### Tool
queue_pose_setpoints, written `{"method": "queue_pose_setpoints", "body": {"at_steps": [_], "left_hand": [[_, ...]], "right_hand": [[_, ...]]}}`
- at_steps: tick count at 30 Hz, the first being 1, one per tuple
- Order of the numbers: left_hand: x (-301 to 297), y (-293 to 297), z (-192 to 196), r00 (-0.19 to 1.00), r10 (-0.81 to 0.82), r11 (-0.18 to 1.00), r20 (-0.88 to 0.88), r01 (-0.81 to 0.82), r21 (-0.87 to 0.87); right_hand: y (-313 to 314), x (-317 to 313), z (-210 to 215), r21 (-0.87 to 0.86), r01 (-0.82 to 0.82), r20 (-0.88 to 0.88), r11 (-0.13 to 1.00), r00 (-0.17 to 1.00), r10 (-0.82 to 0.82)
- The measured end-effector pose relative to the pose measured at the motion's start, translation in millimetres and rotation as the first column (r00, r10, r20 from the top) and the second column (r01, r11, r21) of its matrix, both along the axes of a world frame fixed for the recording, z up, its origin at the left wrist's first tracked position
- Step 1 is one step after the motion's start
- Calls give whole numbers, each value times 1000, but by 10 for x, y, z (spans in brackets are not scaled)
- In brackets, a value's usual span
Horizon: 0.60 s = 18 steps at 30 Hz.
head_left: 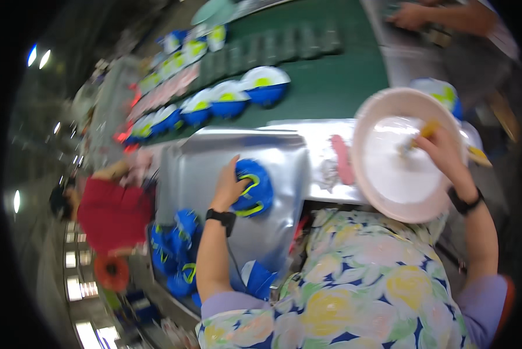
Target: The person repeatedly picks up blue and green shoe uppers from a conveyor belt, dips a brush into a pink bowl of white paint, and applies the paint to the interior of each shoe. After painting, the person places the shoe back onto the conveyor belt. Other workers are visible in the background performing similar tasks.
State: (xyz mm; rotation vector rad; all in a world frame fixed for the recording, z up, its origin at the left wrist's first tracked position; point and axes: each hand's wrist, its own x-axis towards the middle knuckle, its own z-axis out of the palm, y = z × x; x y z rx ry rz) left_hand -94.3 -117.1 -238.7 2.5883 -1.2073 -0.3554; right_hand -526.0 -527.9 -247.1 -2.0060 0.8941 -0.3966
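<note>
Floral fabric in yellow, blue and pink (354,291) fills the near foreground, the person's own clothing, with both forearms rising from it. Each wrist wears a black band. The left hand (231,187) is curled over a blue shoe piece with yellow-green trim (254,189), fingers wrapped on its left side, pressing it against the shiny silver metal worktop (284,157). The right hand (444,152) is closed around a small yellow-handled brush (425,131), whose tip sits inside a wide, round, pale pink plastic basin (383,110) holding white liquid; the basin sits at the right end of the worktop, just above the person's lap. A pink strip-shaped object (342,158) lies on the worktop just left of the basin.

Below the worktop on the left, a heap of more blue shoe pieces (179,250) sits beside a person in a red top (112,215). Farther off, a dark green conveyor belt (331,81) carries a row of blue and white shoe pieces with yellow-green insides (232,99), curving away to the upper left. At the far right, beyond the belt, another person's hand (409,16) rests on a grey surface.
</note>
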Motion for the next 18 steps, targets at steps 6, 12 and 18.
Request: {"method": "queue_pose_setpoints", "body": {"at_steps": [6,12,18], "left_hand": [[219,-162,369,921,-125,986,370,155,-55],[396,-201,1197,821,-83,765,-565,-311,-564],[-516,-1386,918,112,-392,845,-913,-348,-406]], "right_hand": [[496,646,85,8,-293,-67,956,954,293],[438,125,302,-100,-569,-323,816,795,514],[2,-81,801,-154,-242,40,958,967,251]]}}
